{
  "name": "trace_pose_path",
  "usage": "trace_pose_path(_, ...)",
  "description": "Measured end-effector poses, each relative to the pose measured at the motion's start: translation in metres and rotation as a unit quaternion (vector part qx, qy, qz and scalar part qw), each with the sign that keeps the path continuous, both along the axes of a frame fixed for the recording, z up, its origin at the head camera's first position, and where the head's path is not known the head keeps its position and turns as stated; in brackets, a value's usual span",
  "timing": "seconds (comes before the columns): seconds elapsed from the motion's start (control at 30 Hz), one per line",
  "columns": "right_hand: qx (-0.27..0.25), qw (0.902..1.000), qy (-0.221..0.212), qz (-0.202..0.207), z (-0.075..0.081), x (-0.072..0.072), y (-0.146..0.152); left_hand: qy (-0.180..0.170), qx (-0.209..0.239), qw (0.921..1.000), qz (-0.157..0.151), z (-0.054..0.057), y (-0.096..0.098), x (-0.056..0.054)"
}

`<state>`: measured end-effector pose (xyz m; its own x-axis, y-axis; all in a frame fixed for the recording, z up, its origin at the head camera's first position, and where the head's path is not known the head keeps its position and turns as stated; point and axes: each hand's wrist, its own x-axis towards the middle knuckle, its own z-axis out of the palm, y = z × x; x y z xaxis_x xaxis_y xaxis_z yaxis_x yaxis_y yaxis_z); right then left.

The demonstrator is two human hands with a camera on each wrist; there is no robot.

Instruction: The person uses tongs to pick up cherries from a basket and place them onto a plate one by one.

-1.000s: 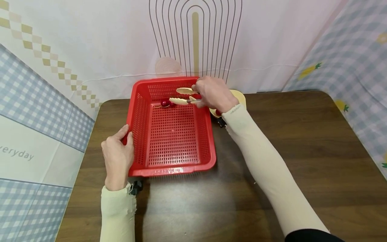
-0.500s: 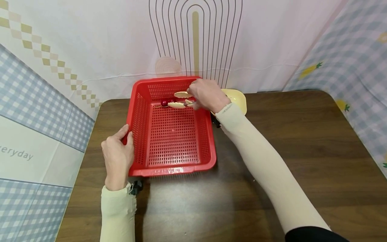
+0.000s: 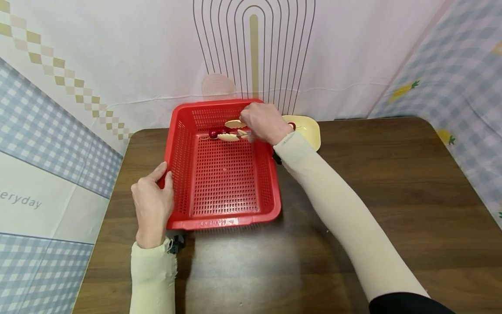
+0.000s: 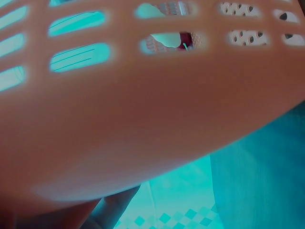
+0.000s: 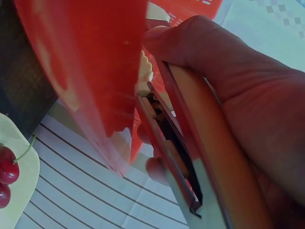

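Observation:
My left hand (image 3: 152, 203) grips the left rim of a red perforated plastic basket (image 3: 223, 221), thumb on the near side of the wall. Over the basket's back right corner, my right hand (image 3: 263, 122) holds tongs (image 3: 228, 137) with cream tips. Those tips are spread around red cherries (image 3: 213, 133) lying against the back wall; whether they touch the fruit I cannot tell. In the right wrist view the hand wraps the tongs' handle (image 5: 205, 133). Through the slots in the left wrist view, a cherry (image 4: 185, 40) shows beside a pale tip.
A pale yellow dish (image 3: 310, 133) with cherries (image 5: 7, 167) stands right of the basket, partly behind my right wrist. The wooden table (image 3: 353, 183) ends at a patterned cloth backdrop (image 3: 157, 52), close behind the basket.
My right hand has shifted left and a little down with the tongs, bringing the tips around the cherries. More of the yellow dish now shows. The left hand and basket stay put.

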<state>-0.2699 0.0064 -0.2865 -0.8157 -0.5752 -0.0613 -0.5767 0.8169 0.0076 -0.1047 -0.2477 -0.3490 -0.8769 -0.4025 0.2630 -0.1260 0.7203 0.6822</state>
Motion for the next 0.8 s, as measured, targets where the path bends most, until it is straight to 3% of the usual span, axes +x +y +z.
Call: trace_pose_path(0.8,0.017,0.9997,-0.001,0.017,0.0033,-0.0036,-0.0023,-0.002,0.002,1.0000,0.000,-0.0007,-0.0002,-0.0002)
